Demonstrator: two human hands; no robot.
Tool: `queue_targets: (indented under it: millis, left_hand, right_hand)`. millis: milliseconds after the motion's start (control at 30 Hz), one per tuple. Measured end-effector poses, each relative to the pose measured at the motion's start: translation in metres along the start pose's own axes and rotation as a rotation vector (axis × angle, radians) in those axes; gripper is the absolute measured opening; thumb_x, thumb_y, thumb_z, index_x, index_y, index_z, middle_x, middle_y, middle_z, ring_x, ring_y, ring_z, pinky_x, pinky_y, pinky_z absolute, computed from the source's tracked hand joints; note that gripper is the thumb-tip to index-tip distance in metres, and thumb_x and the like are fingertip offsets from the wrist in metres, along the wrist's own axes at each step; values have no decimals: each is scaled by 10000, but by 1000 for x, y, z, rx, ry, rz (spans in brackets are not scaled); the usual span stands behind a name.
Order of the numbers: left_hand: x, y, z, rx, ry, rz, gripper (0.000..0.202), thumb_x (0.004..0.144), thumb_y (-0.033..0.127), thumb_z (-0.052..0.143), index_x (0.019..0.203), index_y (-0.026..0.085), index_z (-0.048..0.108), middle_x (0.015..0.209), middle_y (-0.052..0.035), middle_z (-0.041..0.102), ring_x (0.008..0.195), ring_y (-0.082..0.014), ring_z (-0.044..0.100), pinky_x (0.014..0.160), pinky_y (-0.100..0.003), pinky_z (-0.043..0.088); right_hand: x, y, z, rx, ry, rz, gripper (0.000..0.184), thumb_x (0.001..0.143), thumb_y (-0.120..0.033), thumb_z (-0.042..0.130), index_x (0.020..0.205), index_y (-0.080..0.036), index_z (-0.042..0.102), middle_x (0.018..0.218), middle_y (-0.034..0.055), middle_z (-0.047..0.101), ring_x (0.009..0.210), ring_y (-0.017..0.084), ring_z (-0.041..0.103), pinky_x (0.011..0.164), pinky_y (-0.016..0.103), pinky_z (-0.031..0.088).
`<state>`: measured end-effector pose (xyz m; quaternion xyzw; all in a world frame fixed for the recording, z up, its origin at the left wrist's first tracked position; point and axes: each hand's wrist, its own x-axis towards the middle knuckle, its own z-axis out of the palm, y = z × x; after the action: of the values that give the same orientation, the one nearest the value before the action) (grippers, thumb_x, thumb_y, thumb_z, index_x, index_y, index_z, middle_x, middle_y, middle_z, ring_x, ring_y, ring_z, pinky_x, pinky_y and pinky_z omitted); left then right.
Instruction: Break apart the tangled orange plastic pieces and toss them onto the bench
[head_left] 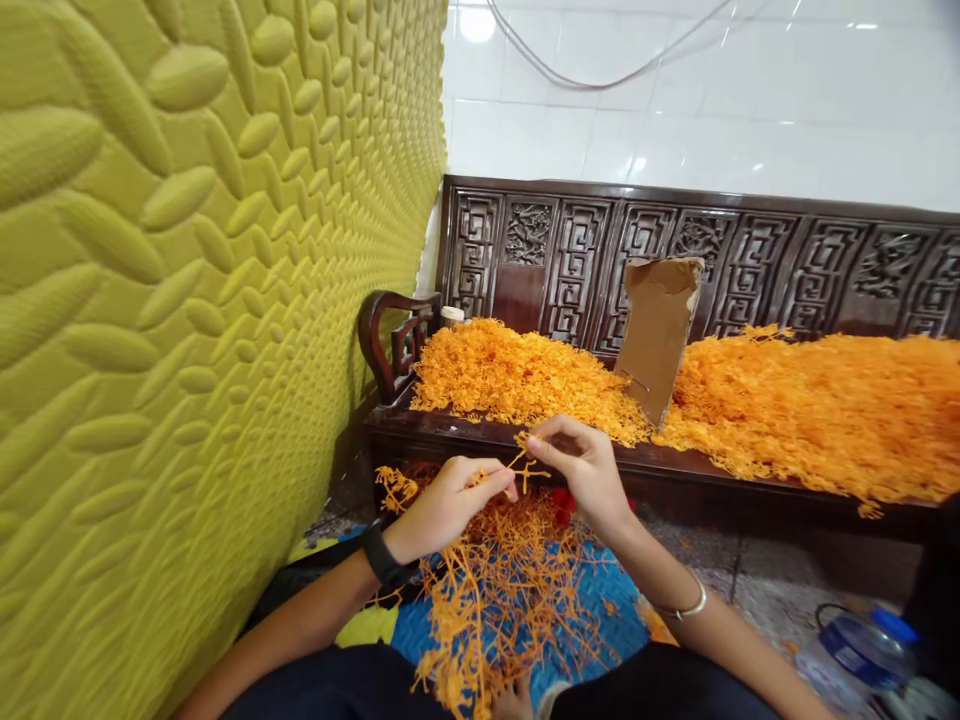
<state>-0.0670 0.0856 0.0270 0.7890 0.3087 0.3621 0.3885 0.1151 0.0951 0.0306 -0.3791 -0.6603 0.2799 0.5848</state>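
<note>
My left hand (pixel 450 500) is closed around a bundle of thin orange branching strands (pixel 495 590) that hangs down over my lap. My right hand (pixel 581 465) pinches a small orange sprig (pixel 523 462) between thumb and fingers, just above the left hand's fingertips. Both hands meet in front of the dark carved wooden bench (pixel 525 440). A black band sits on the left wrist and a thin bracelet on the right.
Two large heaps of orange pieces (pixel 517 375) (pixel 817 405) lie on the bench, split by an upright cardboard sheet (pixel 660 330). A yellow quilted mattress (pixel 187 300) leans at left. A blue cloth (pixel 600 600) covers the floor; a plastic bottle (pixel 866 645) lies lower right.
</note>
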Motion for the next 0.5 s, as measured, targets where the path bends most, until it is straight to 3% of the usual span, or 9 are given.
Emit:
queue_targets:
  millis: [167, 300, 400, 500]
  left_hand:
    - [5, 6, 9, -12, 68, 25, 341, 884, 360, 436, 681, 156, 618, 559, 41, 444, 491, -92, 346, 494, -223, 279]
    - [7, 16, 18, -31, 121, 31, 312, 869, 311, 454, 650, 153, 611, 597, 23, 515, 528, -102, 404, 525, -225, 304]
    - [3, 21, 18, -52, 89, 16, 305, 855, 305, 477, 635, 153, 623, 556, 30, 511, 495, -95, 384, 512, -229, 286]
    - [-1, 23, 15, -93, 91, -6, 319, 847, 322, 488, 618, 156, 634, 511, 35, 493, 456, -89, 360, 493, -234, 266]
  right_hand:
    - [-1, 0, 5, 150, 157, 27, 148, 642, -279, 727, 617, -173, 627, 619, -8, 599, 592, 116, 530, 587, 246, 405]
    - [9, -3, 6, 278, 220, 55, 101, 628, -228, 714, 612, -172, 632, 600, -5, 598, 569, 116, 543, 590, 262, 427]
    - [19, -5, -32, 307, 490, -56, 83, 590, -95, 662, 592, -165, 617, 635, 9, 592, 531, 106, 529, 558, 282, 418]
    - [8, -17, -110, 297, 896, -256, 193, 580, 1, 595, 545, -184, 552, 639, -4, 538, 561, 99, 533, 517, 264, 381]
